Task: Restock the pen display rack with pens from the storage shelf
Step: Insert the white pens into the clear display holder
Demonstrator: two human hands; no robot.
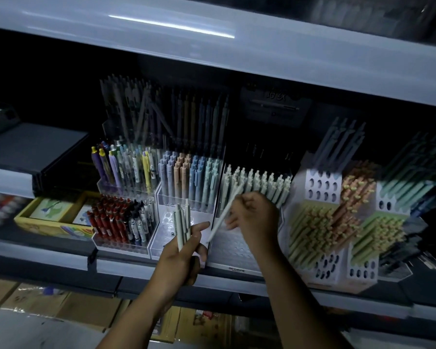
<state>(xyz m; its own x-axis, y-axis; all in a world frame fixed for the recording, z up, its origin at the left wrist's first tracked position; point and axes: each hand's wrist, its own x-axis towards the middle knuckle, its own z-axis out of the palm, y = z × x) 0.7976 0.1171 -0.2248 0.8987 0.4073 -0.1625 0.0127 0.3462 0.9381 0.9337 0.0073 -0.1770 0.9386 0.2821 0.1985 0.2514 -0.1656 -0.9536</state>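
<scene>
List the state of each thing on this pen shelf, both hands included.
Left hand: grips a bundle of pale grey-green pens, upright.
Right hand: pinches a single pale plastic pen, tilted, lower end near the rack.
White perforated pen rack: front holes empty, back rows filled.
Clear acrylic stepped holder: front tier's holes empty.
Red pens in clear tray: packed, upright.

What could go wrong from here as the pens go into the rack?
The left hand grips a loose bundle of pens with its forefinger extended, so one might slip out. The right hand holds a single pen tilted above the white rack; in this dim light it could miss a hole or knock the standing pens behind.
</scene>
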